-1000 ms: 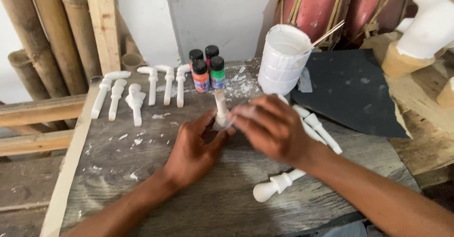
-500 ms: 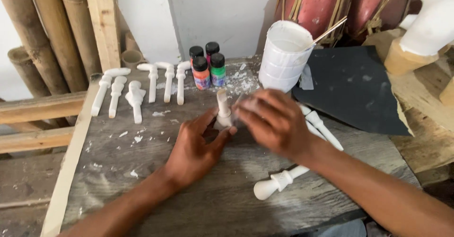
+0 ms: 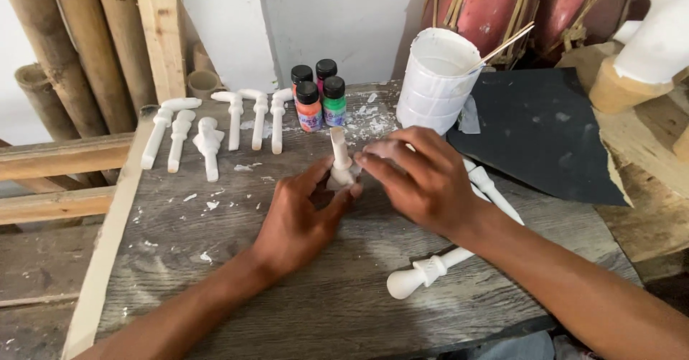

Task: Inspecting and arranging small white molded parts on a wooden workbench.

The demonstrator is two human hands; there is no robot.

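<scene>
Head view: the left hand pinches the base of a small white turned peg, thumb and fingers closed around it, holding it upright just above the grey wooden table. The right hand touches the peg's right side with curled fingertips. Behind the peg stand four small paint bottles; right of them, a white tub. Left of the bottles lie more white pegs.
</scene>
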